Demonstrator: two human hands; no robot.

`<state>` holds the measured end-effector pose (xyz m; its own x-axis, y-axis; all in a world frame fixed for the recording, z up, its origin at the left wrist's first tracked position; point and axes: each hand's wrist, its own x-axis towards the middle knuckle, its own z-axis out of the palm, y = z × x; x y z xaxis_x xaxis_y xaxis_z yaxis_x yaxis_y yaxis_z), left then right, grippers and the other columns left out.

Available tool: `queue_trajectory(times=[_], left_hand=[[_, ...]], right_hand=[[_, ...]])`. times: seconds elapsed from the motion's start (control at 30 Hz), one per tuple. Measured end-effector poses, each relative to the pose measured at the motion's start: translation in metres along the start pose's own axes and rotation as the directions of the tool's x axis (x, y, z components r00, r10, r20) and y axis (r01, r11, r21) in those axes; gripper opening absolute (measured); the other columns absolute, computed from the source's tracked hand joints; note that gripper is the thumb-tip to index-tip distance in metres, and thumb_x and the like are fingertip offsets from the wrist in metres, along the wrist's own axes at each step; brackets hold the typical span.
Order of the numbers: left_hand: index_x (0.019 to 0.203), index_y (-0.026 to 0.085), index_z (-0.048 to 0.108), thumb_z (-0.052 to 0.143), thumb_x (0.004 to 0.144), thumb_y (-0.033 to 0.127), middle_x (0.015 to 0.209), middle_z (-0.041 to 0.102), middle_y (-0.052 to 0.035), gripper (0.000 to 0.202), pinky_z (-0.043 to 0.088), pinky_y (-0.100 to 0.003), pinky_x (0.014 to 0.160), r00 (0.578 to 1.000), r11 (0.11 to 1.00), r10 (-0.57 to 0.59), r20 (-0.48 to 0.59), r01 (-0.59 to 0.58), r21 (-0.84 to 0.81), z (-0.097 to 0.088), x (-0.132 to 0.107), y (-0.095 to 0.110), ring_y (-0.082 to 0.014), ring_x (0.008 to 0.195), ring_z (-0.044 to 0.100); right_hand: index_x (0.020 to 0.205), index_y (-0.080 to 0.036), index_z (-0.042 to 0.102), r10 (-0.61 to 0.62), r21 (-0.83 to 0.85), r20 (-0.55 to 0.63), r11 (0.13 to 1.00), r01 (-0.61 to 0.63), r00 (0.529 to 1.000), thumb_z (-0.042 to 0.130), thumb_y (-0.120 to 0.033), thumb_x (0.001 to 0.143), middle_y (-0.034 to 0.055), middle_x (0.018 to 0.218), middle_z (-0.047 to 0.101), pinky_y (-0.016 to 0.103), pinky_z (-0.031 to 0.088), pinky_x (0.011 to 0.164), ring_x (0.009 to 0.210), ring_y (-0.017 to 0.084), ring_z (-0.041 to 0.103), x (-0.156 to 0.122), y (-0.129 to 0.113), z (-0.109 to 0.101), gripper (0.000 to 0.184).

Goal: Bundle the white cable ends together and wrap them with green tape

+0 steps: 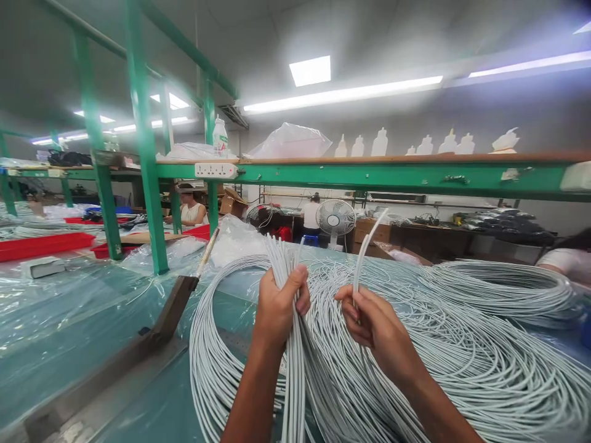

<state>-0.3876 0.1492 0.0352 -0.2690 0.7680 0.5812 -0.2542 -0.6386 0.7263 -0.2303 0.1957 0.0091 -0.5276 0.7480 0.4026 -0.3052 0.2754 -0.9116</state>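
My left hand (279,307) is closed round a thick bundle of grey-white cables (294,381), whose cut ends stick up above the thumb. To its right, my right hand (369,314) pinches a couple of cable ends (362,258) between thumb and fingers; they point upward and bend to the right at the tip. Below both hands the lengths run down into a large heap of looped cables (462,351) on the table. A wide loop of cable (207,344) curves round on the left of my left hand.
A guillotine-like cutter (157,326) with a raised arm stands on the left of the plastic-covered table (115,307). Another cable coil (498,286) lies at the right. A green shelf frame (369,175) with bottles crosses ahead. Other people sit beyond, one at the right edge.
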Motion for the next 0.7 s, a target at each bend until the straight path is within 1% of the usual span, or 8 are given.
queue_trajectory(times=[0.07, 0.17, 0.3, 0.4, 0.47, 0.53, 0.6, 0.7], left_hand=[[0.073, 0.015, 0.050, 0.064, 0.087, 0.037, 0.050, 0.039, 0.0058, 0.029, 0.031, -0.021, 0.041, 1.000, 1.000, 0.008, -0.018, -0.008, 0.013, 0.001, 0.000, 0.001, -0.0066, 0.041, 0.037], [0.072, 0.014, 0.051, 0.066, 0.085, 0.037, 0.051, 0.041, 0.0050, 0.030, 0.033, -0.020, 0.045, 0.998, 0.999, 0.035, -0.044, -0.034, 0.036, 0.003, -0.001, 0.003, -0.0065, 0.045, 0.041], [0.070, 0.015, 0.050, 0.066, 0.084, 0.043, 0.049, 0.040, 0.0057, 0.035, 0.033, -0.020, 0.045, 0.989, 0.995, 0.040, -0.142, -0.027, 0.093, 0.005, -0.005, 0.007, -0.0069, 0.044, 0.040], [0.072, 0.015, 0.052, 0.065, 0.085, 0.044, 0.057, 0.048, 0.0031, 0.035, 0.037, -0.020, 0.051, 0.978, 0.989, 0.074, -0.195, -0.047, 0.139, 0.004, -0.006, 0.010, -0.0078, 0.051, 0.046], [0.074, 0.014, 0.054, 0.064, 0.086, 0.043, 0.064, 0.052, 0.0010, 0.033, 0.039, -0.020, 0.056, 0.982, 0.988, 0.086, -0.168, -0.063, 0.140, 0.004, -0.005, 0.011, -0.0087, 0.058, 0.050], [0.074, 0.013, 0.056, 0.063, 0.087, 0.041, 0.063, 0.052, 0.0007, 0.032, 0.040, -0.021, 0.058, 0.990, 0.988, 0.088, -0.106, -0.073, 0.139, 0.004, -0.004, 0.011, -0.0093, 0.060, 0.050], [0.076, 0.014, 0.055, 0.061, 0.088, 0.041, 0.057, 0.048, 0.0026, 0.030, 0.038, -0.020, 0.053, 0.997, 0.991, 0.064, -0.041, -0.059, 0.118, 0.006, -0.005, 0.012, -0.0088, 0.053, 0.047], [0.075, 0.015, 0.053, 0.061, 0.088, 0.040, 0.054, 0.043, 0.0046, 0.030, 0.034, -0.020, 0.047, 1.000, 0.995, 0.021, -0.006, -0.020, 0.094, 0.010, -0.007, 0.013, -0.0076, 0.046, 0.043]], right_hand=[[0.098, -0.019, 0.056, -0.032, -0.054, -0.039, 0.998, 0.030, 0.999, 0.043, -0.048, 0.097, -0.0038, 0.069, 0.031, 0.021, 0.016, 0.045, 0.052, 0.008, 0.024, -0.003, -0.018, 0.016, 0.031], [0.093, -0.020, 0.057, -0.078, -0.259, -0.033, 0.964, 0.066, 0.996, 0.039, -0.050, 0.098, -0.0034, 0.066, 0.032, 0.022, 0.023, 0.048, 0.055, 0.010, 0.029, -0.009, -0.034, 0.037, 0.036], [0.073, -0.019, 0.051, -0.043, -0.531, 0.103, 0.843, 0.091, 0.994, 0.034, -0.046, 0.100, -0.0011, 0.065, 0.046, 0.025, 0.033, 0.059, 0.061, 0.012, 0.044, -0.022, -0.030, 0.053, 0.043], [0.070, -0.018, 0.047, -0.078, -0.605, 0.102, 0.786, 0.124, 0.992, 0.030, -0.043, 0.101, -0.0006, 0.065, 0.050, 0.026, 0.032, 0.059, 0.062, 0.013, 0.048, -0.029, -0.023, 0.056, 0.044], [0.071, -0.019, 0.048, -0.139, -0.629, 0.090, 0.760, 0.165, 0.986, 0.029, -0.041, 0.101, -0.0010, 0.064, 0.050, 0.027, 0.030, 0.057, 0.059, 0.012, 0.046, -0.030, -0.019, 0.055, 0.043], [0.072, -0.018, 0.048, -0.201, -0.639, 0.069, 0.743, 0.198, 0.977, 0.029, -0.039, 0.102, -0.0017, 0.063, 0.048, 0.027, 0.030, 0.056, 0.057, 0.012, 0.044, -0.028, -0.018, 0.053, 0.041], [0.073, -0.018, 0.048, -0.239, -0.641, 0.046, 0.738, 0.212, 0.970, 0.029, -0.038, 0.102, -0.0021, 0.063, 0.048, 0.026, 0.031, 0.056, 0.056, 0.011, 0.043, -0.023, -0.018, 0.052, 0.040], [0.071, -0.018, 0.045, -0.274, -0.651, 0.060, 0.719, 0.246, 0.960, 0.030, -0.036, 0.102, -0.0019, 0.064, 0.049, 0.026, 0.030, 0.057, 0.058, 0.011, 0.044, -0.014, -0.019, 0.053, 0.038]])
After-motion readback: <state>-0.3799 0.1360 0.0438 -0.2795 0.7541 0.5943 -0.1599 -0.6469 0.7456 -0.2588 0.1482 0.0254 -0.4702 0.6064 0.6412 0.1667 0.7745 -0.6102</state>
